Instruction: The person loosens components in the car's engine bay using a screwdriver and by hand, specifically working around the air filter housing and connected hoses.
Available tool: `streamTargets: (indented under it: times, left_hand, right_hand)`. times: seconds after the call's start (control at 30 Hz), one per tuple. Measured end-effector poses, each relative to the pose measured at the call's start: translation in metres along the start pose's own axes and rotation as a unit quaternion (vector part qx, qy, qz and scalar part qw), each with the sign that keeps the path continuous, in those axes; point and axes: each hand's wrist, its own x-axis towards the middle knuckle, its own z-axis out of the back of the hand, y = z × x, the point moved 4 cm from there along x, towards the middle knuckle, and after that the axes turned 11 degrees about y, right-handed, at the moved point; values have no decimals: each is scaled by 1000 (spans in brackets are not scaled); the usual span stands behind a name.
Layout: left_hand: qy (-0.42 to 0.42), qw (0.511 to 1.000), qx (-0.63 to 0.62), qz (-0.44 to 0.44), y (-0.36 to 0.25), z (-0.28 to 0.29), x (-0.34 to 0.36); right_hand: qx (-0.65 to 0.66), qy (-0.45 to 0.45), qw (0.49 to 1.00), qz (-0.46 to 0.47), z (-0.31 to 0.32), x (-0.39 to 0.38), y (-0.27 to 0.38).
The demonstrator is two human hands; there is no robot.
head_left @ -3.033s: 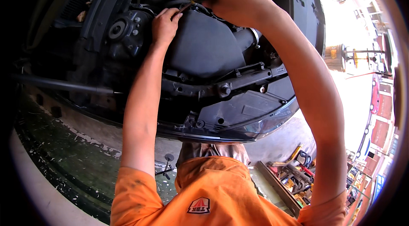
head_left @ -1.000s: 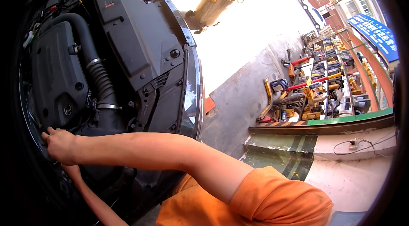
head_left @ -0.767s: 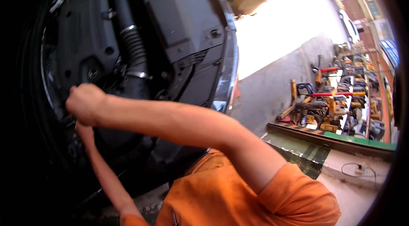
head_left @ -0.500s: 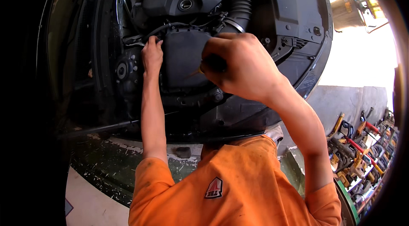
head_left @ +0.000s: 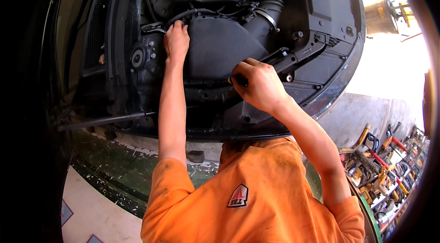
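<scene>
Black airbox [head_left: 220, 50], left hand [head_left: 176, 39] gripping hose [head_left: 192, 12], right hand [head_left: 259, 85] fisted at its edge.

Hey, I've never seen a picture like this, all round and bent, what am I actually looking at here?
It comes from a wide fisheye camera worn on a person's head, looking down, so straight edges bend. The orange shirt and both bare arms belong to the wearer. They lean over an open car engine bay. The left hand grips a black hose beside the black air filter box. The right hand is closed around a small tool, mostly hidden, at the box's edge. Tools lie at lower right.
</scene>
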Motion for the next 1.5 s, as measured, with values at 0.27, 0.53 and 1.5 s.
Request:
streamTargets:
  times: [0.27,0.53,1.5]
  left_hand:
    - [-1,1000,-10,-6,-2,5,-1]
    - [-3,1000,-17,-1,-1,5,0]
    - [263,877,-401,-3,-99,44,-181]
  right_hand:
    - [-13,3,1000,9,-3,-1,6]
    - [-15,-3,1000,22,-3,-3,14]
    - [-105,226,969,2,-7,6,38]
